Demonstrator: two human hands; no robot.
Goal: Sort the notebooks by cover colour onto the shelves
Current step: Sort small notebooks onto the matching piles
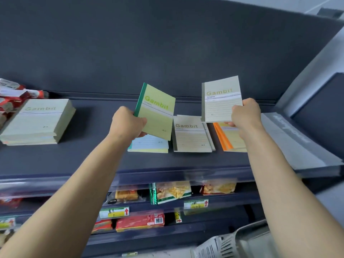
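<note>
left hand (128, 123): fingers clamped on green-spined notebook (156, 111), raised over shelf (83, 157), tilted | right hand (245, 113): fingers pinching grey notebook (220, 98), upright at 1 o'clock | grey pile (191, 135) between, orange-spined pile (226, 139) at 3 o'clock, big stack (37, 121) at 9 o'clock

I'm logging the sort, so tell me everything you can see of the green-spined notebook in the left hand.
The green-spined notebook with the pale yellow-green paper cover is a thin softcover printed "Gambit" in brighter green above ruled lines. A dark green strip binds its left edge. It is shut, cover toward the camera, tilted with its top leaning right. The left hand pinches its lower left corner, holding it in the air above the pale blue notebook lying on the dark shelf.
</note>
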